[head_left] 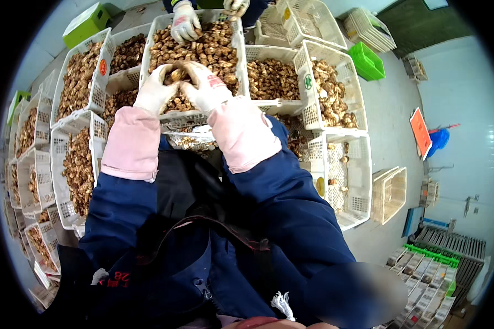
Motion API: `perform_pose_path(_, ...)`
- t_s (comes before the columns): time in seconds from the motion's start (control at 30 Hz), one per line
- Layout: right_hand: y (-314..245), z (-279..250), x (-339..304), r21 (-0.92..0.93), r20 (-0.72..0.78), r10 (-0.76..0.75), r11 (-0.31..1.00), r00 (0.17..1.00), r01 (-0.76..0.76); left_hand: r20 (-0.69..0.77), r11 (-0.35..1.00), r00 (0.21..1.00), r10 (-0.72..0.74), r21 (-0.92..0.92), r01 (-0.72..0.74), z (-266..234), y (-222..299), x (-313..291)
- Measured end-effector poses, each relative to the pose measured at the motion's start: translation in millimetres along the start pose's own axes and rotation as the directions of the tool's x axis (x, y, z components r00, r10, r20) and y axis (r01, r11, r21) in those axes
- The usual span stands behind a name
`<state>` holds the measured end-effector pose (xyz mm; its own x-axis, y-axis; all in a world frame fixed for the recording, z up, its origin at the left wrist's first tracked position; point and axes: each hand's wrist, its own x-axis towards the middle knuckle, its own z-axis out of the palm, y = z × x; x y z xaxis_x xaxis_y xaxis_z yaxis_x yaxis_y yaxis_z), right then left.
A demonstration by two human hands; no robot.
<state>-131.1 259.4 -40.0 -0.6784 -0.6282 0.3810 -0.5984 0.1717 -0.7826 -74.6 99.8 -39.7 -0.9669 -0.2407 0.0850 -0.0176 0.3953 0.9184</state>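
From the head camera, the left hand (155, 90) and right hand (206, 86), both in white gloves, met over the white plastic crate (239, 41), fingers curled around a clump of brown mushrooms (177, 74). That clump sat at the crate's near edge. A co-worker's gloved hand (184, 23) rested on the mushrooms at the far end.

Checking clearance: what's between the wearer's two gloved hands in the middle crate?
Head view: a clump of brown mushrooms, cupped by left hand and right hand; no bare gap.

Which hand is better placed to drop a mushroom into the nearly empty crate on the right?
Right hand, probably. It sits nearer the nearly empty crate; the left hand would have to cross over.
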Motion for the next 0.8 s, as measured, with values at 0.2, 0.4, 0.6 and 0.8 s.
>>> perform_pose_path(0.2,-18.3,-7.4,2.4,0.084,0.057,0.322,0.942,0.945,-0.326,0.034,0.953,0.999,0.041,-0.302,-0.029,-3.9,-18.9,-3.0)
perform_pose_path(0.4,-42.6,-29.1,4.0,0.472,-0.101,0.514,0.779,0.852,-0.414,0.009,0.826,1.0,0.029,-0.564,-0.019,-5.4,15.1,-17.3)
perform_pose_path(0.6,-40.1,-30.1,1.4,0.303,-0.165,0.613,0.777,0.773,-0.552,0.041,0.829,0.998,0.044,-0.56,-0.014,21.1,43.3,-16.6)
perform_pose_path(0.8,-23.5,-14.3,4.6,0.379,-0.005,0.534,0.783,0.846,-0.492,-0.059,0.747,0.996,-0.072,-0.665,0.015,12.8,35.6,-17.0)
